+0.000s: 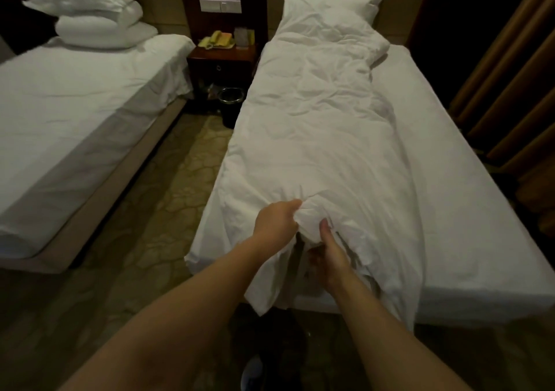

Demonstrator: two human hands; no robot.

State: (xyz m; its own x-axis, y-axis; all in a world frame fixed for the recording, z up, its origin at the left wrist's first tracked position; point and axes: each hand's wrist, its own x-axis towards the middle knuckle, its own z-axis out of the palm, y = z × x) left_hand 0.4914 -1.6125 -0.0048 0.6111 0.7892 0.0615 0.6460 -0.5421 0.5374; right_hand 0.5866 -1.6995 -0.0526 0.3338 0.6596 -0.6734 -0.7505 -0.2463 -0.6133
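A crumpled white duvet (318, 138) lies lengthwise along the left half of the right bed (468, 210), from the headboard down over the foot. At the foot end my left hand (276, 222) grips a bunched fold of the duvet from the left. My right hand (329, 248) holds the same bunch from below and the right, thumb pointing up against the cloth. Part of its fingers is hidden in the folds. The duvet's lower edge hangs over the foot of the bed.
A second bed (75, 114) with stacked white pillows (96, 15) stands on the left. Between the beds are a dark nightstand (222, 60) with a telephone (217, 39), a waste bin (229, 105) and patterned carpet (168, 210). Curtains (510, 90) hang at right.
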